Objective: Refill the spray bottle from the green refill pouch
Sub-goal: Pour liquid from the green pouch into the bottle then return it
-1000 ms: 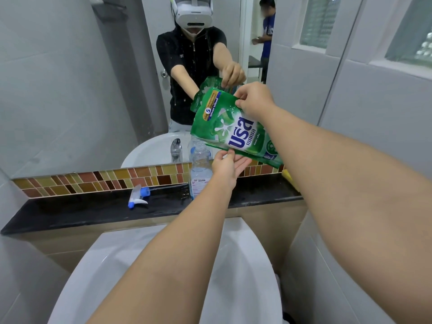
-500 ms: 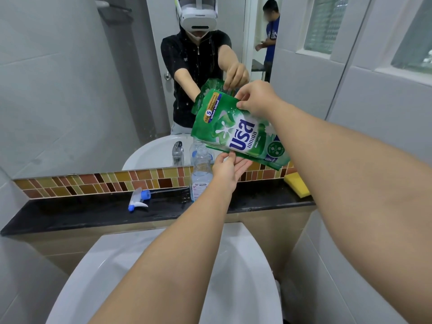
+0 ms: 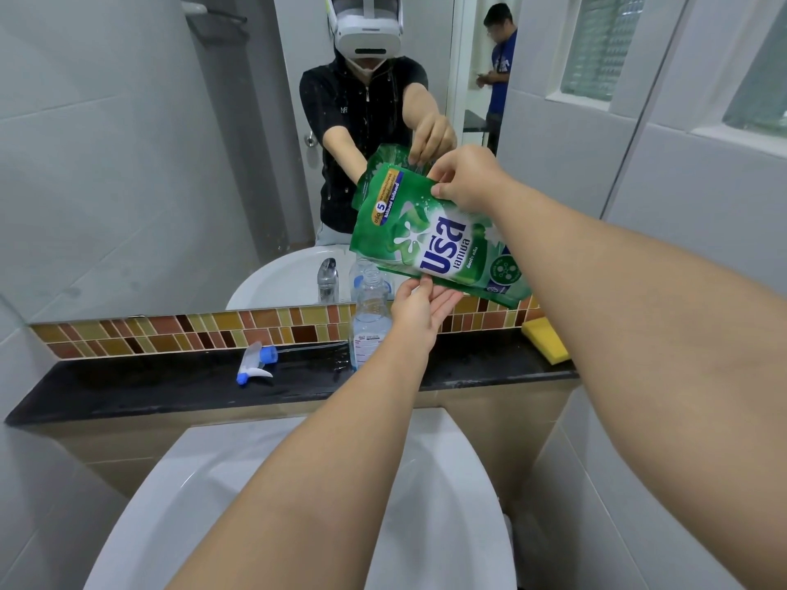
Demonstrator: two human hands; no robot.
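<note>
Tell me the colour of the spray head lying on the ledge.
White with blue nozzle and collar: the spray head, seen in the head view.

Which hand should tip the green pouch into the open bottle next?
Probably the right hand: it pinches the green refill pouch's raised upper edge. The left hand lies open under its lower edge, beside the uncapped spray bottle.

Grey-tiled bathroom walls [image 3: 106, 163]. Wide mirror [image 3: 238, 121] above a mosaic tile strip [image 3: 170, 330] in browns and yellows. Black stone ledge [image 3: 127, 389] below it. White basin [image 3: 426, 504] in front. Glass-block windows [image 3: 596, 44] at right, daylit.
</note>
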